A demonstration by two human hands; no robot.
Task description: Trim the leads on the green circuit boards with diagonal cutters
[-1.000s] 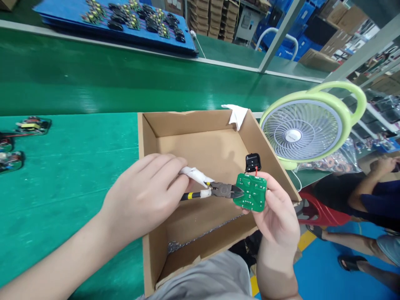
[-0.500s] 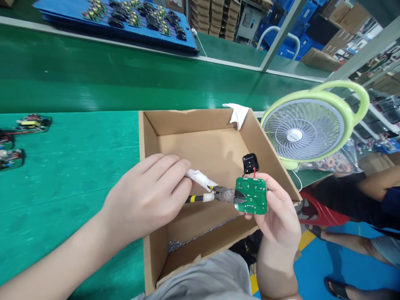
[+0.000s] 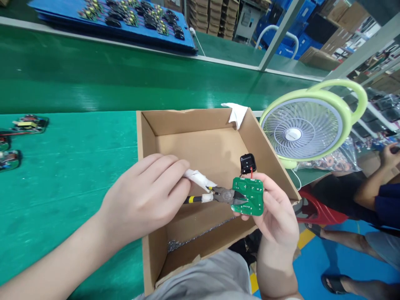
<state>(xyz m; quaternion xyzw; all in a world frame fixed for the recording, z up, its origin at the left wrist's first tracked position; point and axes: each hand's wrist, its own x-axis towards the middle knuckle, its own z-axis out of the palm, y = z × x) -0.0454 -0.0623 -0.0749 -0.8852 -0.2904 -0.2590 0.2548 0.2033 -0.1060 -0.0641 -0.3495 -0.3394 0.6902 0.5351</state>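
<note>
My left hand (image 3: 150, 191) is closed round the handles of a pair of cutting pliers (image 3: 225, 195); white wrapping covers part of the handles. The jaws lie against the solder side of a green circuit board (image 3: 254, 196), near its middle. My right hand (image 3: 279, 208) grips that board by its right and lower edges, with the fingers partly hidden behind it. A black plastic part (image 3: 248, 163) hangs on a red wire at the board's top edge. Both hands are over an open cardboard box (image 3: 193, 143).
A green fan (image 3: 293, 133) stands right of the box, and a white cloth (image 3: 236, 113) drapes over its far corner. Circuit assemblies (image 3: 29, 123) lie at the left. More sit on a blue board (image 3: 65, 16) on the shelf. Another person's arm (image 3: 371, 187) shows at the right.
The board and my right hand have shifted very slightly left, along with a small shift of the whole view. The pliers' jaws stay at the board. The other person's arm at the right has moved up.
</note>
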